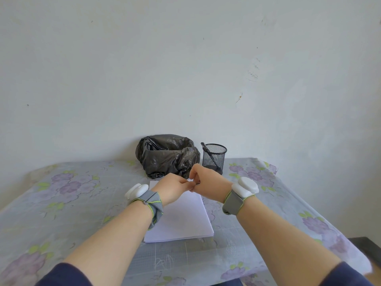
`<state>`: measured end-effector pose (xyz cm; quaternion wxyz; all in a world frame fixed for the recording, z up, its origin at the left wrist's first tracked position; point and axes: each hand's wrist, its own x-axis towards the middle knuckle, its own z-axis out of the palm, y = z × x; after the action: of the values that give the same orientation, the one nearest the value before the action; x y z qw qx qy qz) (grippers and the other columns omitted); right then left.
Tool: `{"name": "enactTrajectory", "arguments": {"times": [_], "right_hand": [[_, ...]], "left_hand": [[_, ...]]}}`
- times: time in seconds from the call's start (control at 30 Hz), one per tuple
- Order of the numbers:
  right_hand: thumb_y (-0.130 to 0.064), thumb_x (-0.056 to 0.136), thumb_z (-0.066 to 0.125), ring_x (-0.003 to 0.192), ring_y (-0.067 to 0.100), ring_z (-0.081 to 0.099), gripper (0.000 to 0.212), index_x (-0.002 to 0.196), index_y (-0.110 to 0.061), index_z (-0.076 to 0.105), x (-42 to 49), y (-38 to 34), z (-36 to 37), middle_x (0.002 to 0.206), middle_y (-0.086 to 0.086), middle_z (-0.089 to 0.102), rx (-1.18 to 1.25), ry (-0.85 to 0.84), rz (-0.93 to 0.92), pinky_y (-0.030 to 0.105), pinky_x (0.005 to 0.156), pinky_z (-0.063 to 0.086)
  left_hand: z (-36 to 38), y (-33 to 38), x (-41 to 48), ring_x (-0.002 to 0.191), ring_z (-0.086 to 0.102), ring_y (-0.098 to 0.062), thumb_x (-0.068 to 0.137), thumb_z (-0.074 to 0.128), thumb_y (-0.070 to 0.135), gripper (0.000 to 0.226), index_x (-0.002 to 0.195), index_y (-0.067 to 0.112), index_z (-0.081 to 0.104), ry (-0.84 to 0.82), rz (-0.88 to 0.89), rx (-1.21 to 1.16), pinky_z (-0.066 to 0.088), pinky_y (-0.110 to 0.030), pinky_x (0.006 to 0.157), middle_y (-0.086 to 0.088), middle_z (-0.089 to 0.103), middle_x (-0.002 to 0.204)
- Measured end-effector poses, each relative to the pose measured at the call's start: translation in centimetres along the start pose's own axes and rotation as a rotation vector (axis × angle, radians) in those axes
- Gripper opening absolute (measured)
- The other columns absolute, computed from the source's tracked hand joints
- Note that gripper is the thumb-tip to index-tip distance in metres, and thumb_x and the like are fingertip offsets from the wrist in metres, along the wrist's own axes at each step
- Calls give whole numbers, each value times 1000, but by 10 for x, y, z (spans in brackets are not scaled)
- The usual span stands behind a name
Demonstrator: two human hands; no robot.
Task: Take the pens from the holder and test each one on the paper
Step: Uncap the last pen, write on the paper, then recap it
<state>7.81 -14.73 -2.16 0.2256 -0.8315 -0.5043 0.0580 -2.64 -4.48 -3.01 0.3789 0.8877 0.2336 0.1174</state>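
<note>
Both hands meet over the far end of the paper (181,215), knuckle to knuckle. Left hand (172,187) fingers curled in, tips pressed against the right hand; right hand (203,181) also curled into a loose fist, thumb and forefinger pinched narrow. Can't tell what, if anything, is gripped between them, since the spot where the fingers touch is hidden by the knuckles; only a small pale bit shows there, too small to name. The paper is a white stack lying flat on the table (68,203) w/ a floral cloth, directly under and nearer the person than the fingertips. Mesh pen holder (214,158), black wire, stands upright just beyond the right hand's fingers, slightly to their right, apart from them. One dark pen (207,150) leans inside it, its top poking over the rim on the left side. Black plastic bag (167,154), crumpled w/ its mouth open, sits beyond the left hand's fingers, just beside the holder. Each wrist has a grey strap w/ a white device on it: left (137,191), right (245,186). Dark blue sleeves at the bottom edge. Plain pale wall behind.
</note>
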Motion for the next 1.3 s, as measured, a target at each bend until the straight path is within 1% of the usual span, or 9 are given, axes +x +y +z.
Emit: {"name": "enactTrajectory", "arguments": {"times": [0.13,0.27,0.33,0.47,0.6,0.7,0.83,0.97,1.3], "right_hand": [[-8,85,49,78,21,51,24,109,-12,52,0,0,-2,75,-5,52,-29,-10,7,28,65,43],[-6,84,46,84,23,52,27,107,-13,58,-1,3,-7,97,7,63,-106,-8,50,28,64,41],[-6,83,46,88,26,53,25,104,-12,59,-3,7,-9,108,10,64,-147,12,106,29,69,39],[-7,86,44,86,28,51,28,109,-14,59,-7,19,-7,104,10,61,-161,32,177,29,66,37],[-10,84,44,75,23,51,38,108,-30,64,-11,26,-2,89,-1,56,-154,32,194,23,49,34],[-14,85,48,79,20,51,36,108,-33,67,-11,29,2,95,-1,61,-155,25,168,23,58,38],[-21,87,56,83,15,49,27,107,-30,71,-8,30,8,92,-6,53,-121,6,110,25,72,40],[-20,87,57,84,12,49,27,108,-28,73,-7,29,11,93,-6,53,-146,-42,86,22,73,38],[-10,85,54,112,26,57,34,108,-26,72,-3,32,10,121,6,63,-205,3,169,32,89,50]], "left_hand": [[-2,-2,6,55,34,-19,92,49,53,49,84,7,66,-33,6,132,23,-29,52,-6,41,65],[0,-10,11,55,29,-19,82,49,69,55,73,16,40,28,-51,49,23,-30,50,-6,35,66],[2,-15,10,58,36,-17,81,57,64,50,71,18,40,90,-46,18,28,-29,55,1,38,65],[6,-26,10,84,53,-20,76,71,47,41,96,17,52,64,-69,197,40,-30,74,4,53,89],[16,-32,10,84,53,-19,75,67,54,45,97,19,47,8,-61,357,39,-30,68,8,52,87],[19,-32,11,81,51,-18,76,64,57,47,97,19,45,1,-70,387,33,-28,61,13,44,77],[18,-33,14,80,52,-17,73,65,60,51,97,20,44,-9,-85,384,36,-29,65,10,49,83],[17,-34,16,83,53,-17,72,66,61,53,99,21,44,-26,-92,376,38,-29,68,9,50,88],[17,-37,17,81,53,-17,72,66,61,52,98,20,45,-26,-81,373,39,-31,69,11,48,81]]}}
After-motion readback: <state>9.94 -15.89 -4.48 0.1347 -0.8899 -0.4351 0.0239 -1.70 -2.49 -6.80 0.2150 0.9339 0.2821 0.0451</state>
